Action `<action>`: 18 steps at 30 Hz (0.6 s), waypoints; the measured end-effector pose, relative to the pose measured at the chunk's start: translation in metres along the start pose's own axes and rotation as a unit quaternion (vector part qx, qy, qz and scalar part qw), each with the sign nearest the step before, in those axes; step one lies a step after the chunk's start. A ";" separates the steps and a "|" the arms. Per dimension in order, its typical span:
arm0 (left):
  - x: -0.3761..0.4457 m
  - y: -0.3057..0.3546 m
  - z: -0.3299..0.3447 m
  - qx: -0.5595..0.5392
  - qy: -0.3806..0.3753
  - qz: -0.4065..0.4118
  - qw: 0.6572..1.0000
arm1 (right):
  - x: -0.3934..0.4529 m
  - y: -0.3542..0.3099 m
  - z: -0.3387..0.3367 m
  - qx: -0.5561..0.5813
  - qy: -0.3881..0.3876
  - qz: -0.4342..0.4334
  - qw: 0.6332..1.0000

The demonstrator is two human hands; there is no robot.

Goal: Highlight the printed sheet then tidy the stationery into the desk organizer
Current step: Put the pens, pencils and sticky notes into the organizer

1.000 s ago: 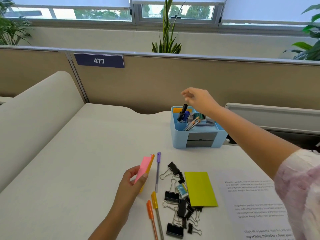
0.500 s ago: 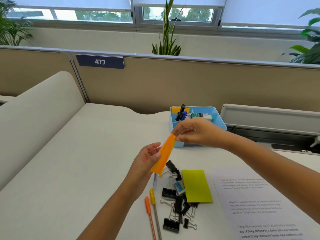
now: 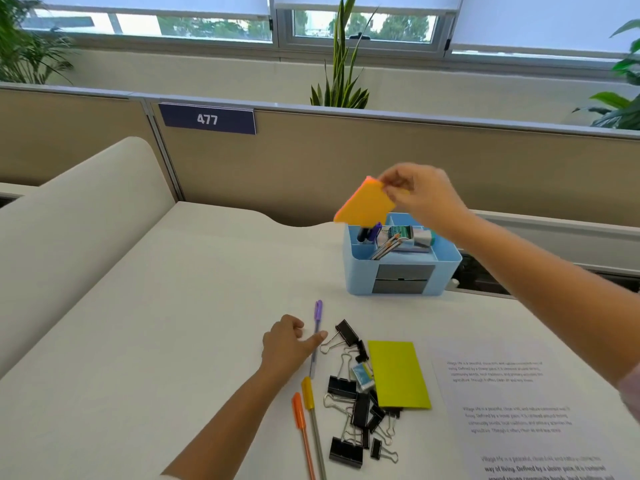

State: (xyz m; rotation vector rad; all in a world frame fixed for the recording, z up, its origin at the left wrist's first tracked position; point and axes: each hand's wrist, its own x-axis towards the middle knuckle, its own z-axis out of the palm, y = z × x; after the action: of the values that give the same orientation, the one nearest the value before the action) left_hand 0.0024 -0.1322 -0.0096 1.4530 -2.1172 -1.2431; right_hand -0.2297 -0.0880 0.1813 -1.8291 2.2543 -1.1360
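Sticky notes (image 3: 365, 206) pinched by right hand (image 3: 420, 195) above organizer (image 3: 401, 258); left hand (image 3: 287, 344) seemingly empty.

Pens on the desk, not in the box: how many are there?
3. The purple pen lies by the left hand; the yellow pen and orange pen lie side by side nearer the camera. Binder clips might hide more.
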 end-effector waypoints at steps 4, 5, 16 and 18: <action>0.010 -0.005 0.010 -0.011 0.026 0.056 0.998 | 0.037 0.023 -0.002 -0.014 0.126 0.038 0.991; 0.012 -0.004 0.010 -0.012 0.028 0.059 0.998 | 0.044 0.030 0.000 -0.020 0.128 0.058 0.990; 0.022 -0.006 0.008 0.056 0.003 0.072 0.996 | 0.044 0.064 0.040 -0.068 0.001 0.137 0.988; 0.022 -0.006 0.008 0.061 -0.002 0.075 0.995 | 0.042 0.064 0.039 -0.049 -0.006 0.137 0.989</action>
State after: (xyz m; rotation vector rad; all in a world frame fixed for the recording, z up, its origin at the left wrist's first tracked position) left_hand -0.0085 -0.1479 -0.0238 1.3101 -2.2937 -1.0796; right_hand -0.2787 -0.1411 0.1349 -1.4870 2.4968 -0.9804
